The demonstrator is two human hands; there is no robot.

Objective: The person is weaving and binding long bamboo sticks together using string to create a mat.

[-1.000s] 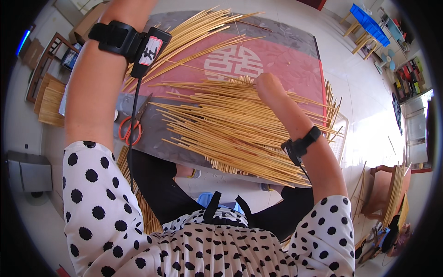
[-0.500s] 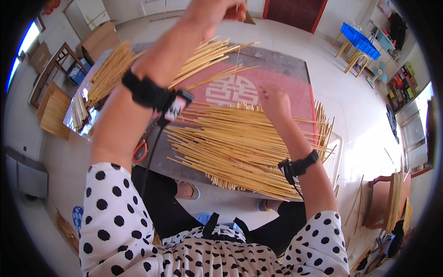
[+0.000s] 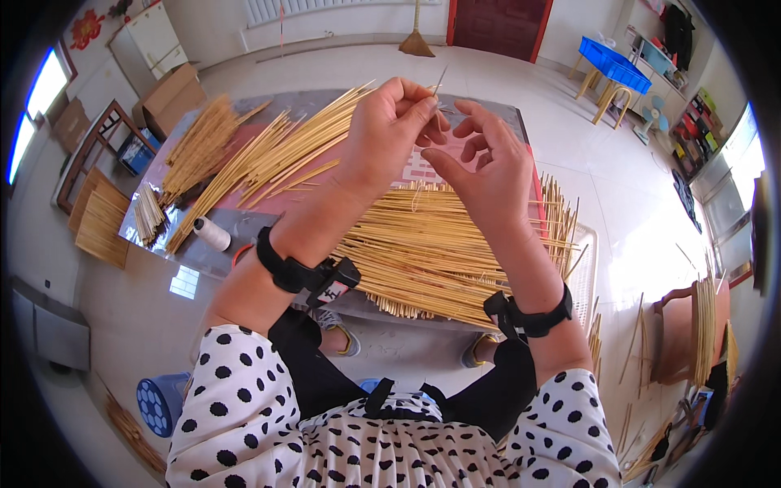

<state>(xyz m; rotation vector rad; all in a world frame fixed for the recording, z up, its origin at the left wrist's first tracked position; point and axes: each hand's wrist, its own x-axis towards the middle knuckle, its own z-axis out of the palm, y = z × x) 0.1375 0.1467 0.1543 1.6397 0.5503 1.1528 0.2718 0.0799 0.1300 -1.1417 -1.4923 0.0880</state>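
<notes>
My left hand is raised over the table, its thumb and fingers pinched on a thin needle pointing upward. Just to its right, my right hand is open, fingers curved and apart. Beneath both lies a broad layer of yellow sticks, a pale thread loop showing on it. A white thread spool sits left of my left forearm, near orange scissor handles mostly hidden by that arm.
The pink-and-grey tabletop holds more stick bundles at back left. A white plastic basket is at its right. Around stand a cardboard box, boards, a blue stool, a fan and a wooden chair.
My left hand has come down from high at the top toward the middle, and my right hand has risen to meet it, fingers now spread. The view takes in more of the room.
</notes>
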